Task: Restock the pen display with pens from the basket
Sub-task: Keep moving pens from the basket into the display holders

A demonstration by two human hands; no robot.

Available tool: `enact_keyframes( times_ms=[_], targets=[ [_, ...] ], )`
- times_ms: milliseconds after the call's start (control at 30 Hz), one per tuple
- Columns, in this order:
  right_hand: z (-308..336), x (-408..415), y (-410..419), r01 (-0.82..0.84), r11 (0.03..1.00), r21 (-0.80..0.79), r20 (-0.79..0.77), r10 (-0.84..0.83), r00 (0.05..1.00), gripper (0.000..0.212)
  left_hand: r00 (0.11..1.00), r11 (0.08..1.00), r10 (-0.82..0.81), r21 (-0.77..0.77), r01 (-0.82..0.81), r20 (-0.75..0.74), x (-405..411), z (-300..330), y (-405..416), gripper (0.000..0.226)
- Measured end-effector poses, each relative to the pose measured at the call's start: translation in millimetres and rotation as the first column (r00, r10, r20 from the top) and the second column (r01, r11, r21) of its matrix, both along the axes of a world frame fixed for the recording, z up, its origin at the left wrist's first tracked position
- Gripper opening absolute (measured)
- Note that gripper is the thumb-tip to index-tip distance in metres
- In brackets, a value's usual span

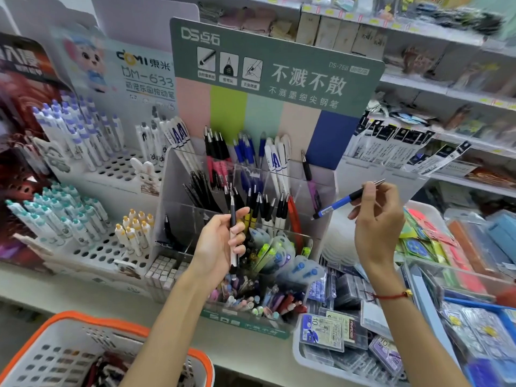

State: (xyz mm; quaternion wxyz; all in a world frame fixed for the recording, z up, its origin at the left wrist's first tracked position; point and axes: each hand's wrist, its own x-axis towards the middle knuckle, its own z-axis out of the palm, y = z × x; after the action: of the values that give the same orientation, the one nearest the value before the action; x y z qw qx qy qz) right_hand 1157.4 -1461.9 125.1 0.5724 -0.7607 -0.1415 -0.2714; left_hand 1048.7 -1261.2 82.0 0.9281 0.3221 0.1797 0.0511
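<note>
My left hand (pixel 220 244) grips a black-and-white pen (pixel 233 236) upright in front of the clear acrylic pen display (pixel 184 219). My right hand (pixel 377 219) pinches a blue pen (pixel 339 203) near its metal tip, slanted down to the left beside the display's right edge. The display's tiers hold black, blue, white, red and pastel pens under a green header card (pixel 276 68). The white basket with an orange rim (pixel 92 319) sits at the bottom left, with several pens inside.
A white pegboard stand (pixel 111 169) with purple and teal pens stands left of the display. A white tray (pixel 301 356) of refill boxes lies at lower right. Packed shelves (pixel 446 88) rise behind, and coloured packets (pixel 435 236) lie at right.
</note>
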Motion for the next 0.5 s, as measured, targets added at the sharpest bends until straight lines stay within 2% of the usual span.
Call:
enact_keyframes(
  times_ms=[367,500],
  targets=[
    [-1,-9,19,-0.087,0.996,-0.022,-0.034,0.086,0.996,0.017,1.000,0.999,0.030,0.030,-0.030,-0.006,-11,1,8,0.035],
    [5,-15,25,-0.158,0.986,0.045,-0.103,0.162,0.981,0.021,0.999,0.998,0.048,0.041,-0.047,-0.023,-17,0,15,0.033]
  ],
)
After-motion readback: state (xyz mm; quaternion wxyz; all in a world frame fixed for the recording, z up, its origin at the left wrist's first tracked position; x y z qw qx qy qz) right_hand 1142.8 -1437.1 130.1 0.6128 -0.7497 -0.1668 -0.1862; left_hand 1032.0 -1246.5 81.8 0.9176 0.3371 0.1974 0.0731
